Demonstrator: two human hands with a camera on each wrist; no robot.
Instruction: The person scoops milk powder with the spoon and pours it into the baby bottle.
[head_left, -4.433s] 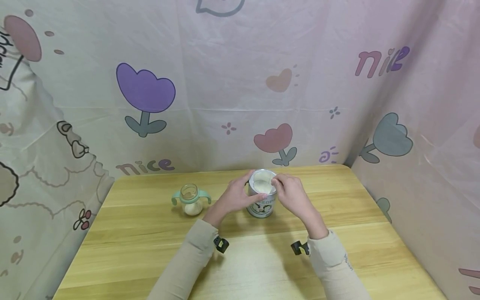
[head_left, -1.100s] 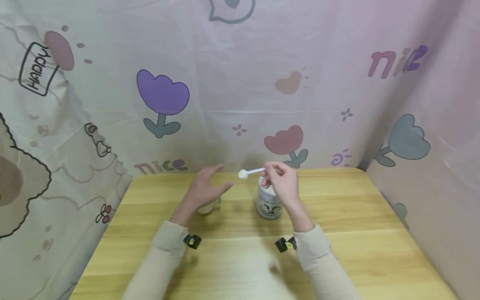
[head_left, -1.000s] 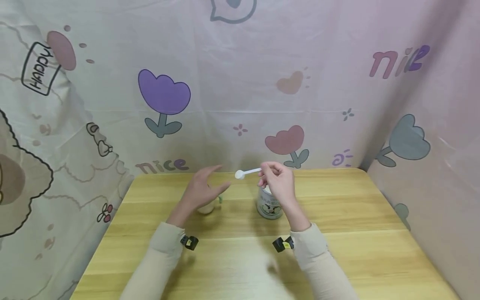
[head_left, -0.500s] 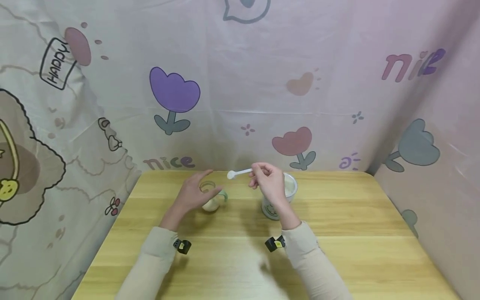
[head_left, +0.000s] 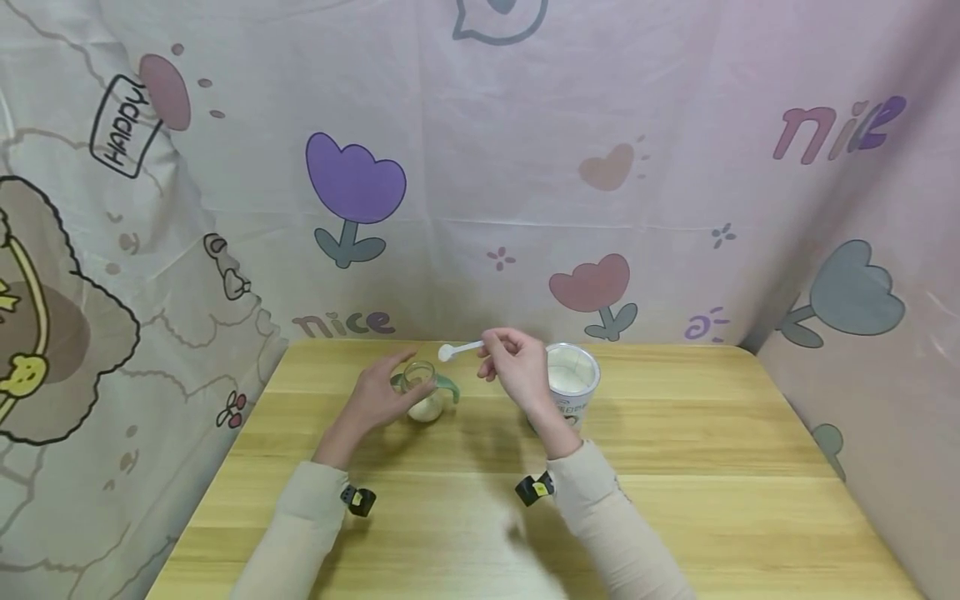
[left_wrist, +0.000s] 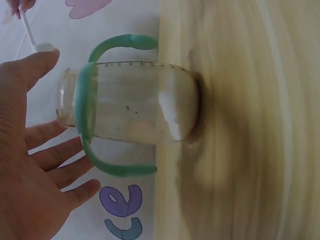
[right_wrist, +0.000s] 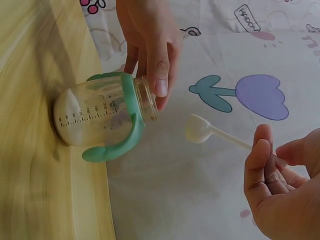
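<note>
My right hand [head_left: 516,367] pinches the handle end of a white scoop [right_wrist: 198,129]. The scoop's bowl, heaped with pale powder, is up beside the mouth of a clear baby bottle [left_wrist: 135,102]. Green handles [right_wrist: 131,100] ring the bottle's neck, and white powder lies in its bottom; it stands upright on the table. Around the neck, my left hand [head_left: 378,392] is spread, thumb on the near side, fingers behind, fingertips right at the glass. Partly behind my right wrist stands an open can [head_left: 573,387] of white powder.
The wooden table [head_left: 450,517] carries the bottle and the can. A patterned cloth [head_left: 480,150] hangs along its back and at both sides. A black wrist camera [head_left: 358,500] sits on the left cuff, another wrist camera [head_left: 534,489] on the right.
The right hand was in the can, then lifted the filled scoop out and carried it left to the bottle. The left hand left the can and moved to the bottle's neck.
</note>
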